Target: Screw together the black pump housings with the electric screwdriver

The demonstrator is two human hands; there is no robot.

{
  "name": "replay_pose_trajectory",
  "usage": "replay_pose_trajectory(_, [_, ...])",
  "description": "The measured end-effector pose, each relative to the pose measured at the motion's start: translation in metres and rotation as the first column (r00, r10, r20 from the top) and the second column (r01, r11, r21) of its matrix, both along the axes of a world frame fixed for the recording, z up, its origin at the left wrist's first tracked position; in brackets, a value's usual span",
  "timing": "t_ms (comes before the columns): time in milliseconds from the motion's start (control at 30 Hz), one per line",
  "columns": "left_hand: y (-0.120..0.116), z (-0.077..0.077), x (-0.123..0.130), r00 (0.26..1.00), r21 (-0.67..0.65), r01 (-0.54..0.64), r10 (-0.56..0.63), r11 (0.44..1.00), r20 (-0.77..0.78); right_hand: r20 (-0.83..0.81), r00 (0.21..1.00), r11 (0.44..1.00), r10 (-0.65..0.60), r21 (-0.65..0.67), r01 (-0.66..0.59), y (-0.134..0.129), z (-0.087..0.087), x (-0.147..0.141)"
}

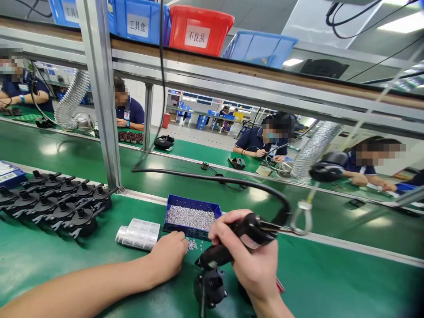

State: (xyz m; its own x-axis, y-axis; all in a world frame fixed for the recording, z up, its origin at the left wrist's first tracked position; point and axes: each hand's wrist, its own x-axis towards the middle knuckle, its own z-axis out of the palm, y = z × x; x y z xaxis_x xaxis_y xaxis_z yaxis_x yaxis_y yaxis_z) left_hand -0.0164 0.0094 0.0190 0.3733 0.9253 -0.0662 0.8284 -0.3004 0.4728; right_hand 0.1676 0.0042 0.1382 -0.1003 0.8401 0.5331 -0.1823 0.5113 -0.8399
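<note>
My right hand [253, 260] is wrapped round a black electric screwdriver [228, 245] with its cable trailing from the top end. The tip points down to the left, just above a round black plastic housing [210, 288] on the green bench. My left hand [170, 256] rests with curled fingers beside a few loose small metal rings [194, 244], nuts or washers; its fingertips are hidden. Behind both hands sits a blue tray [194, 230] full of such metal pieces. A roll of clear plastic with a grid of labels or pockets [139, 234] lies left of the tray.
Several black housings [61, 201] stand in rows at the left. A metal post [101, 97] rises behind them. A black cable [212, 176] loops across to the screwdriver, beside a hanging hook [303, 218]. Bins, including a red one [201, 28], line the shelf above. Several co-workers sit opposite.
</note>
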Motion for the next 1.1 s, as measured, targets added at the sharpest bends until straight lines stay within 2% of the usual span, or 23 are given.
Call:
replay_pose_trajectory(100, [-0.007,0.009,0.005,0.997,-0.091,-0.053,0.058,0.994,0.048,-0.109,0.993,0.998,0.051,0.031,-0.048,-0.002,0.01,0.011])
replay_pose_trajectory(233, [-0.022,0.019,0.012,0.965,-0.295,-0.082,0.149,0.952,0.214,-0.092,0.991,0.995,0.102,-0.007,-0.103,-0.006,0.014,0.017])
replay_pose_trajectory(300, [-0.026,0.017,0.015,0.943,-0.455,-0.051,0.193,0.889,0.272,-0.068,0.99,0.992,0.125,-0.023,-0.127,-0.006,0.013,0.016])
replay_pose_trajectory(433, [-0.024,0.003,0.021,0.904,-0.711,0.005,0.3,0.703,0.304,-0.05,0.989,0.99,0.142,-0.013,-0.143,-0.005,0.011,0.015])
replay_pose_trajectory(533, [-0.019,-0.003,0.025,0.867,-0.79,0.048,0.367,0.612,0.337,-0.031,0.99,0.991,0.134,-0.021,-0.135,-0.006,0.01,0.014])
replay_pose_trajectory(667, [-0.011,0.004,0.02,0.813,-0.837,0.113,0.434,0.536,0.388,-0.014,0.991,0.991,0.134,-0.018,-0.134,-0.005,0.008,0.013])
replay_pose_trajectory(800, [-0.01,0.015,0.01,0.761,-0.843,0.22,0.454,0.491,0.463,-0.014,0.991,0.991,0.132,-0.024,-0.132,-0.005,0.008,0.012])
replay_pose_trajectory(900, [-0.019,0.011,0.013,0.682,-0.823,0.296,0.497,0.484,0.537,-0.009,0.992,0.992,0.125,-0.028,-0.125,-0.006,0.007,0.012])
replay_pose_trajectory(1000, [-0.033,0.001,0.028,0.557,-0.828,0.205,0.633,0.522,0.537,0.013,0.994,0.994,0.106,-0.026,-0.106,-0.007,0.007,0.012])
replay_pose_trajectory(1100, [-0.04,-0.003,0.039,0.426,-0.844,0.124,0.74,0.522,0.52,0.041,0.996,0.997,0.075,-0.023,-0.074,-0.008,0.007,0.012])
